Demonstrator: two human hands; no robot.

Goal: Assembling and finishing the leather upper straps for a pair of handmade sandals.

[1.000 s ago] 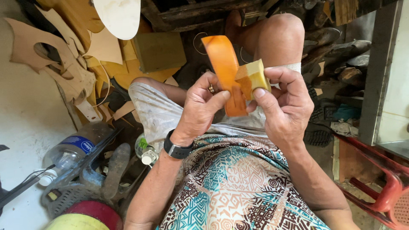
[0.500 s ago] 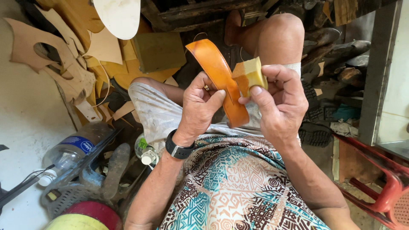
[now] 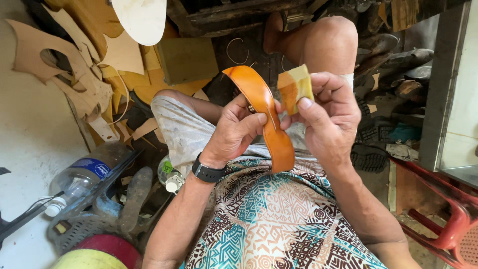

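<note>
A: Starting at the left, what lies around the person?

B: A clear plastic bottle (image 3: 79, 180) lies on its side on the floor, and tan leather offcuts (image 3: 59, 74) lean against the pale wall above it. A small white-capped bottle (image 3: 171, 177) sits just beside the person's leg.

A: And the left hand (image 3: 234, 130)?

B: It wears a black wristwatch (image 3: 206, 172), and its fingers are pinched on a curved orange leather strap (image 3: 264, 114), thumb on the front face.

A: How does the strap run?

B: Its long axis goes from upper left, where it arches away from the person, down to the lower right, ending over the patterned shirt (image 3: 279, 224) in front of the chest.

A: The right hand (image 3: 331, 117)?

B: Its thumb and fingers are clamped on a small yellow sponge block (image 3: 295, 87), held just beside the strap's right edge.

A: Further right?

B: Dark worn shoes (image 3: 383, 134) are heaped on the floor, then a red plastic stool (image 3: 448, 219).
</note>
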